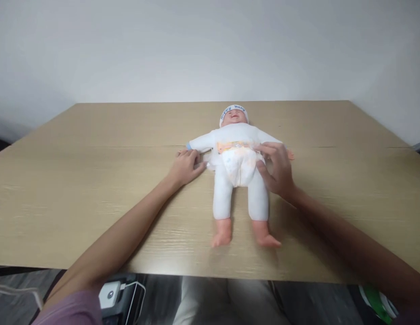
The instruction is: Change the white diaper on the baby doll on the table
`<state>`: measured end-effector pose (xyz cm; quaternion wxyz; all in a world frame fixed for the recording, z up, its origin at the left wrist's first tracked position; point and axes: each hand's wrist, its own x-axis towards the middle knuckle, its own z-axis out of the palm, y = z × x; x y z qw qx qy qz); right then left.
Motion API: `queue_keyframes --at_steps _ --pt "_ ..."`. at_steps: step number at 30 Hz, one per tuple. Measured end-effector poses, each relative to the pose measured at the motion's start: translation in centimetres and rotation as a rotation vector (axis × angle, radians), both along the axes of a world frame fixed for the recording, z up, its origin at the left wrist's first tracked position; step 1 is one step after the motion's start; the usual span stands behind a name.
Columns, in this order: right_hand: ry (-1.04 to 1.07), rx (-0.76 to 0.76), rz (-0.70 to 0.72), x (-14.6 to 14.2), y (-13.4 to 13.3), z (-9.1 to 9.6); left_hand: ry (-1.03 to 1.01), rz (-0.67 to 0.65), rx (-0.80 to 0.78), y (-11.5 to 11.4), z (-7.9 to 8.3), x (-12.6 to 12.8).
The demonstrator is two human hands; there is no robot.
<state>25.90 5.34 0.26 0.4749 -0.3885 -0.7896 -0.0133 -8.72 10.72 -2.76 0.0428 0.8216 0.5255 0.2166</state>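
Purple sleeve (72, 311) nearest; can't tell if my left hand (186, 168) grips; my right hand (278, 169), thumb and fingers apart, at the doll's (236, 132) diaper (240, 166)

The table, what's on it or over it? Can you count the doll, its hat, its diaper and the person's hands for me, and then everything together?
Doll: 1
Hat: 1
Diaper: 1
Person's hands: 2, left hand and right hand
Total: 5
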Motion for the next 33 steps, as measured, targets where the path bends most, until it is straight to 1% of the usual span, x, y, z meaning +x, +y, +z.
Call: queue_keyframes --at_steps 2,3,6,8,10,12,16,18,20,22,26,30,33 --pt "0.013 -0.007 -0.004 -1.9 0.0 1.8 0.029 -0.012 -0.031 -0.1 0.1 0.2" --pt "-0.019 -0.024 0.025 -3.1 0.2 2.8 0.031 -0.013 -0.037 -0.2 0.1 0.3" --pt "-0.221 -0.096 0.116 -6.4 1.3 5.4 -0.014 -0.001 -0.069 -0.3 0.3 0.4" --pt "-0.34 -0.201 0.1 -8.1 2.4 6.3 -0.094 0.019 -0.132 -0.2 0.5 0.4" --pt "-0.423 -0.323 0.036 -9.2 3.3 6.3 -0.169 0.047 -0.198 0.0 0.6 0.2" --pt "-0.479 -0.4 -0.013 -9.8 4.0 5.9 -0.211 0.077 -0.251 0.1 0.7 -0.2" --pt "-0.457 -0.457 -0.065 -10.1 4.2 5.2 -0.275 0.074 -0.345 0.3 1.3 -1.3" --pt "-0.452 -0.48 -0.082 -10.2 4.1 5.1 -0.381 0.039 -0.411 0.4 2.1 -1.5" --pt "-0.461 -0.493 -0.085 -10.3 4.0 5.1 -0.542 0.002 -0.476 0.6 3.2 -1.3" --pt "-0.46 -0.504 -0.088 -10.5 4.0 5.2 -0.676 -0.014 -0.501 0.8 4.3 -0.6" --pt "-0.41 -0.521 -0.06 -10.3 3.9 5.5 -0.766 -0.008 -0.476 1.1 6.1 2.4" --pt "-0.289 -0.587 0.062 -9.6 4.0 6.2 -0.789 -0.018 -0.482 1.3 6.6 5.6" --pt "-0.209 -0.635 0.093 -9.1 4.5 6.4 -0.841 -0.061 -0.521 1.4 6.3 7.0"
